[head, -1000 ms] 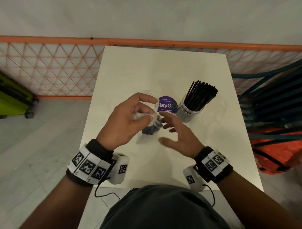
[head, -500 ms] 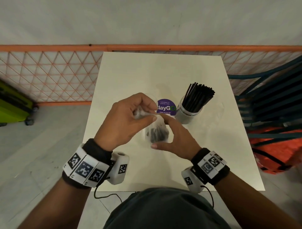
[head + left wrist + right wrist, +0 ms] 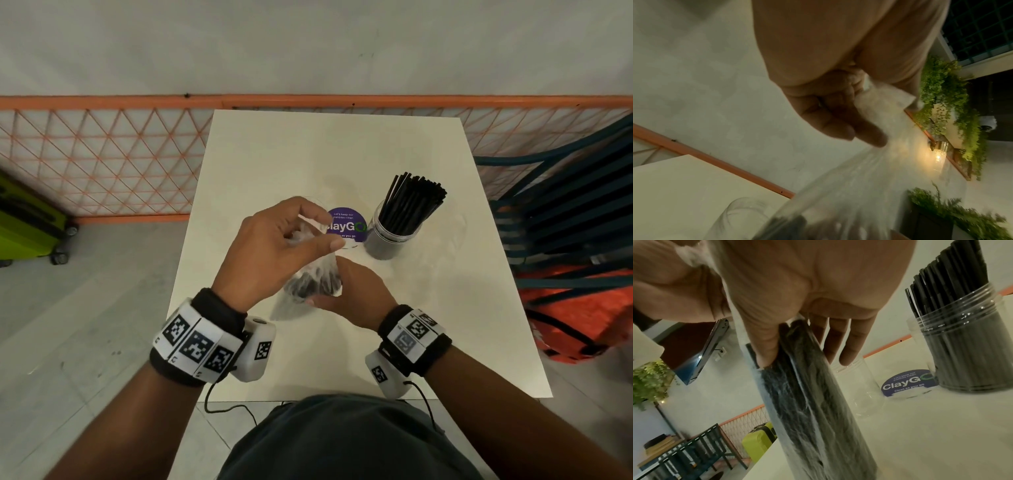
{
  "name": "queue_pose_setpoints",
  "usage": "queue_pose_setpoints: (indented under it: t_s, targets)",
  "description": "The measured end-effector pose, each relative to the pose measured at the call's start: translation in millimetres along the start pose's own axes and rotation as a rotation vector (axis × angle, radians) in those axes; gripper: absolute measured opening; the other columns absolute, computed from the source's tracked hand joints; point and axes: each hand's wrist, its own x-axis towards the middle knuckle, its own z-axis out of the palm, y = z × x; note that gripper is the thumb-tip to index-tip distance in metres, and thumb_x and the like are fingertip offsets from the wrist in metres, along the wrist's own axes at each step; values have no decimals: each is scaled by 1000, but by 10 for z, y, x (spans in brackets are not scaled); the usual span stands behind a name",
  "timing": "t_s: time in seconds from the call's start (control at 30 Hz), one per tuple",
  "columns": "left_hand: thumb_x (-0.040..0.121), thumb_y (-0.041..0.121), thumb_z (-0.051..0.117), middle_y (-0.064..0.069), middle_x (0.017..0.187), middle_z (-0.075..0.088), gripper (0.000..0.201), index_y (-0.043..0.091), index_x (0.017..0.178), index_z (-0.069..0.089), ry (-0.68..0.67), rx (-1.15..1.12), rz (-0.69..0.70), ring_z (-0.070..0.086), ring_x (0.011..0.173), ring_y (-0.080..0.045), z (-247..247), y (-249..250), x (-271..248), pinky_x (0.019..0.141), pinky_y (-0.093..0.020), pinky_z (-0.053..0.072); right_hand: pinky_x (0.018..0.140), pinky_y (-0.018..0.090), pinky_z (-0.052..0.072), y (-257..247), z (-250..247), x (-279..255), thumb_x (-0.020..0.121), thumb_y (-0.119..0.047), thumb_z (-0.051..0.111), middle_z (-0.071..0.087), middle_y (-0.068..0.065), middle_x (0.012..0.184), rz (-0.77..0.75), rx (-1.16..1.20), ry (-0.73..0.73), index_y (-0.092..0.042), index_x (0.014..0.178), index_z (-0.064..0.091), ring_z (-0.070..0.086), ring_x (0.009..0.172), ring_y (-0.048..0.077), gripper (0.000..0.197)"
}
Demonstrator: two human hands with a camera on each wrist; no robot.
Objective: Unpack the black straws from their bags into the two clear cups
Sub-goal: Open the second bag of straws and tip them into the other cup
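Note:
My left hand (image 3: 318, 236) pinches the crumpled top of a clear bag of black straws (image 3: 317, 279) and holds it upright above the white table (image 3: 274, 154). In the left wrist view, the fingers (image 3: 869, 138) grip the plastic. My right hand (image 3: 346, 291) grips the bag's body between thumb and fingers; the bag of straws (image 3: 813, 402) stands under the palm. An empty clear cup (image 3: 863, 394) stands just behind the bag, mostly hidden by my left hand in the head view. To the right, a second clear cup (image 3: 394, 236) is full of black straws (image 3: 414, 198).
A round purple sticker (image 3: 346, 226) lies on the table between the cups. An orange mesh fence (image 3: 102, 154) runs along the table's far edge. A green suitcase (image 3: 24, 222) stands on the floor at the left, and dark stacked chairs (image 3: 575, 205) at the right.
My right hand came in from the right and took hold of the bag's body. Both hands drew the bag a little toward me, while my left hand kept its pinch on the top.

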Motion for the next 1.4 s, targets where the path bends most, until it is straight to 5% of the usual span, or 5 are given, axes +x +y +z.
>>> queue_pose_setpoints:
  t_s: [0.33, 0.43, 0.77, 1.1, 1.4]
  targets:
    - [52, 64, 85, 13, 143, 51, 112, 40, 146, 30, -244, 19, -222, 52, 129, -7, -87, -877, -321, 106, -35, 43, 79, 42, 52, -6, -42, 15, 81, -39, 68, 68, 0, 105, -7, 22, 77, -23, 118, 57, 62, 91, 21, 42]
    - [64, 42, 89, 28, 124, 58, 84, 32, 134, 44, -225, 29, -270, 54, 112, 17, 115, -1021, -406, 104, -27, 45, 79, 38, 53, -44, -35, 12, 80, -36, 69, 66, -7, 104, -28, 115, 92, -27, 119, 55, 61, 89, 14, 42]
    - [77, 11, 83, 10, 105, 69, 47, 25, 116, 61, 86, -53, -198, 67, 99, -11, 311, -1304, -405, 94, -29, 56, 85, 5, 45, 192, 49, -26, 82, -9, 73, 57, -27, 105, -25, 355, 75, -32, 121, 50, 56, 98, -14, 51]
    - [76, 55, 75, 21, 136, 58, 80, 45, 144, 35, -52, 152, -243, 57, 116, 0, 464, -1499, -529, 94, -27, 51, 84, 27, 48, 437, 218, -41, 91, -36, 63, 69, -1, 118, 74, 48, -12, -22, 127, 55, 65, 102, 20, 40]
    - [81, 18, 79, 16, 100, 69, 37, 25, 114, 64, 54, 38, -312, 68, 101, -9, 463, -1537, -437, 86, -27, 59, 99, 33, 48, 353, 235, -19, 91, -35, 62, 54, -3, 141, 31, 103, -16, -29, 150, 25, 57, 119, 16, 70]
